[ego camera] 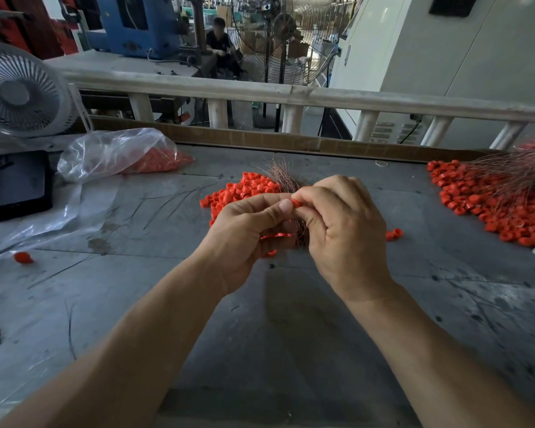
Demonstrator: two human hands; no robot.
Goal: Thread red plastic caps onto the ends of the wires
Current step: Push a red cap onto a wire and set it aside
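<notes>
Both hands meet over the middle of the grey table (167, 304). My left hand (247, 233) grips a bundle of thin copper wires (283, 174) whose ends fan out above my fingers; a few red caps show under its palm. My right hand (343, 230) pinches one red plastic cap (297, 202) between thumb and forefinger, right against my left thumb tip. Behind my hands lies a loose pile of red caps (244, 188). Whether a wire is inside the pinched cap is hidden.
A heap of capped wires (494, 196) lies at the right. A plastic bag of caps (124, 154), a black phone (17, 185) and a white fan (19, 94) sit at the left. Stray caps (23, 257) (394, 234) lie on the table. A railing (291, 95) runs behind.
</notes>
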